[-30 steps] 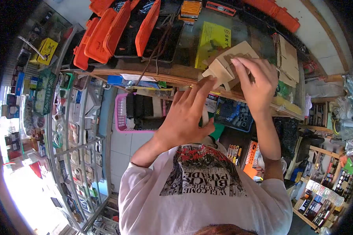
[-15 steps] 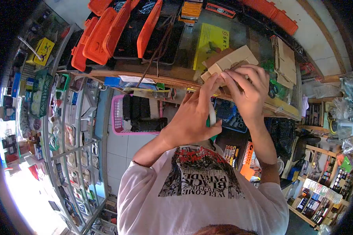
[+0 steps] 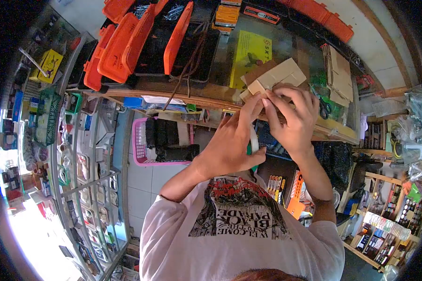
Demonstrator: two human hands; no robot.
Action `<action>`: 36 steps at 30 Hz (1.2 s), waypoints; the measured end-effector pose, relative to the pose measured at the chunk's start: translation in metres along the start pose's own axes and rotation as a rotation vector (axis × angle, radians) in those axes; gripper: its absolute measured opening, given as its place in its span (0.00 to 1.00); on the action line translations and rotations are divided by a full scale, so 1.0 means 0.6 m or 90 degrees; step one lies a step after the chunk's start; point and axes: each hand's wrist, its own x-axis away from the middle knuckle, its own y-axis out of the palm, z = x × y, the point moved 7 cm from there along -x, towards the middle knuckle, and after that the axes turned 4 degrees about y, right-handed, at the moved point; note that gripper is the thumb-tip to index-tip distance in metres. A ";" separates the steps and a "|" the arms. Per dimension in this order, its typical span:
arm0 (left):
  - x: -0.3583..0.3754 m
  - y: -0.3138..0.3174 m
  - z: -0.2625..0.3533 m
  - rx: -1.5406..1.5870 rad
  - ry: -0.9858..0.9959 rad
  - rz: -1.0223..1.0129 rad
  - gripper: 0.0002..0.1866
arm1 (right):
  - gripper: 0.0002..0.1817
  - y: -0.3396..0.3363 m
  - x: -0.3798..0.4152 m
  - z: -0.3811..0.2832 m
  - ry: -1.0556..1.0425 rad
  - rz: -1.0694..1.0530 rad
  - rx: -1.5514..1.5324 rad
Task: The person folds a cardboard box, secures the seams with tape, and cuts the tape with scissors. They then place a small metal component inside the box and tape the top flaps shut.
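A small tan cardboard box (image 3: 280, 76) rests at the front edge of the glass-topped counter, tilted towards me. My left hand (image 3: 227, 143) has its fingertips pressed to the box's near corner. Between its thumb and fingers sits a roll of tape (image 3: 254, 140), seen edge-on as a pale ring. My right hand (image 3: 293, 119) curls over the near side of the box, thumb and fingers pinched close to the left fingertips. Whatever lies between the fingertips is too small to make out. Brown cardboard (image 3: 262, 70) lies just behind the box.
Black cases with orange lids (image 3: 119, 51) line the counter's left side, a brown cord (image 3: 192, 61) hanging off. A yellow SKT package (image 3: 248, 51), scissors (image 3: 324, 108) and flattened cardboard (image 3: 337, 75) surround the work. Below stands a pink basket (image 3: 138, 140); a glass display shelf (image 3: 91, 182) is leftward.
The view has shifted slightly. My right fingers have drawn a little closer to the box's near corner, and the box appears slightly turned. The left hand keeps the tape roll.
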 end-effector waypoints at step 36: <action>-0.030 0.005 -0.003 -0.503 -0.035 0.040 0.54 | 0.28 0.022 0.001 0.052 0.008 -0.084 -0.129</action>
